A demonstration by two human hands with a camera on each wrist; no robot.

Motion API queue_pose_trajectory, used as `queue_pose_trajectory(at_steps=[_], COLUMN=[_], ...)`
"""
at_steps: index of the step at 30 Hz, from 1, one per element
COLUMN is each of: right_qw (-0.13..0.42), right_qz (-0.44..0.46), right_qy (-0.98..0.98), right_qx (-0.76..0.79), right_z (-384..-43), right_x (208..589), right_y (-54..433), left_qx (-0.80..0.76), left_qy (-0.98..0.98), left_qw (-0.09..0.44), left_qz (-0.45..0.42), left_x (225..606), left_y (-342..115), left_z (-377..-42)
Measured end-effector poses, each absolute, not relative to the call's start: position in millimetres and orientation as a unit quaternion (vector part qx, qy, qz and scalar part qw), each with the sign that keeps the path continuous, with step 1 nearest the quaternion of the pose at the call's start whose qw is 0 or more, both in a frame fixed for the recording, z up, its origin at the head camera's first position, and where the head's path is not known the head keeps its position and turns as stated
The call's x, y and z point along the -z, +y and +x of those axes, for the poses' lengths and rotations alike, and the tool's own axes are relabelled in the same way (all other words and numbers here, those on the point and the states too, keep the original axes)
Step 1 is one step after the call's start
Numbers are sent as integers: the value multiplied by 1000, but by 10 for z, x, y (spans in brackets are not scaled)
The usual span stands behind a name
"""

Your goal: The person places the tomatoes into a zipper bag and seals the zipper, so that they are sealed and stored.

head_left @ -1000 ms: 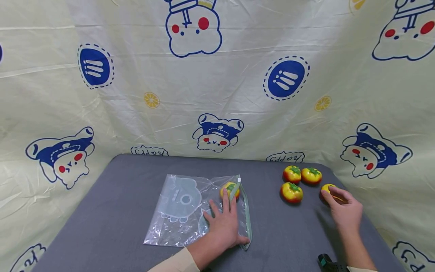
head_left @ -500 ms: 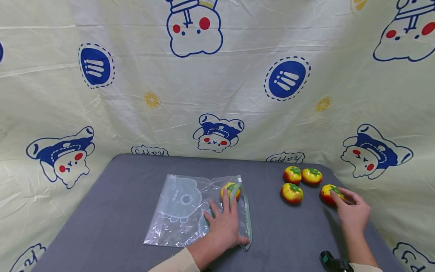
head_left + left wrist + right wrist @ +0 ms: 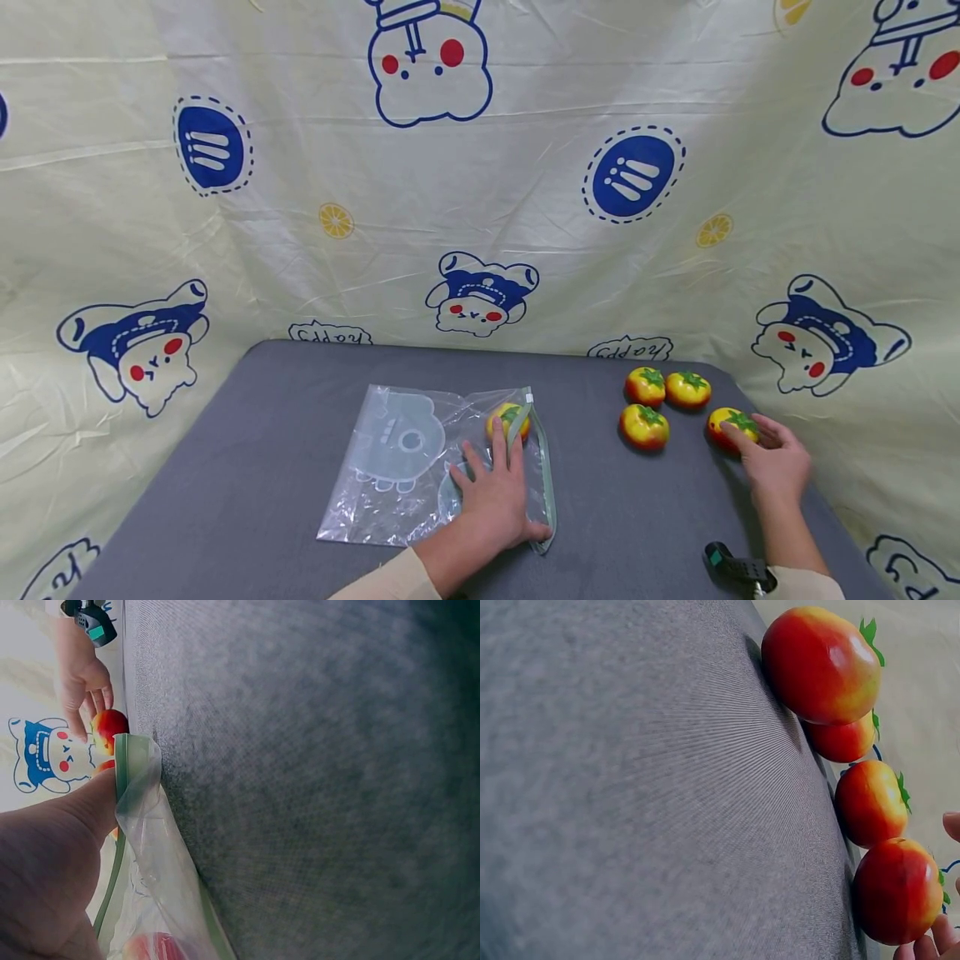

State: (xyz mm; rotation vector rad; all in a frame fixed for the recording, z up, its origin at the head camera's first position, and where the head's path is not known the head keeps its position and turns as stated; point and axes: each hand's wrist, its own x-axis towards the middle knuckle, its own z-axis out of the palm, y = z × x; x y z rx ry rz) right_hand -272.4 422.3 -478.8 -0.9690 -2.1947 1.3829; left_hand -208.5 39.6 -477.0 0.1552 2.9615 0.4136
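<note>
In the head view my left hand (image 3: 495,500) rests with spread fingers on a clear zip bag (image 3: 397,442) with a green seal strip. Inside the bag, near its far right corner, lies a red-and-yellow persimmon (image 3: 498,422). The left wrist view shows my left thumb (image 3: 94,802) against the seal strip (image 3: 129,761). My right hand (image 3: 776,471) is around the rightmost persimmon (image 3: 722,417), which sits on the table. In the right wrist view, fingertips (image 3: 927,946) touch this persimmon (image 3: 892,892), while the thumb (image 3: 952,825) stands apart from it.
Three more persimmons stand left of my right hand: a near one (image 3: 643,427), a back left one (image 3: 643,385) and a back right one (image 3: 687,389). A grey table (image 3: 247,467) lies below. A printed curtain (image 3: 285,275) hangs behind. A black device (image 3: 738,568) is on my right wrist.
My right hand has shifted right and lifted its thumb off the rightmost persimmon's top, exposing more of it, then eased slightly back left. My left hand and the bag have stayed put.
</note>
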Motion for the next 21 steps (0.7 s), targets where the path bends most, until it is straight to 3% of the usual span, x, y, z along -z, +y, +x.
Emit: queue_pose_trajectory(at_steps=[21], right_qw=[144], right_qz=[-357], right_qy=[-758], right_qx=[-526], right_z=[-2787], right_x=[4884], right_y=[4323], left_qx=[-139], left_qy=[987], left_qw=[61], left_qz=[55], left_x=[4794], left_y=[390], left_z=[-2074])
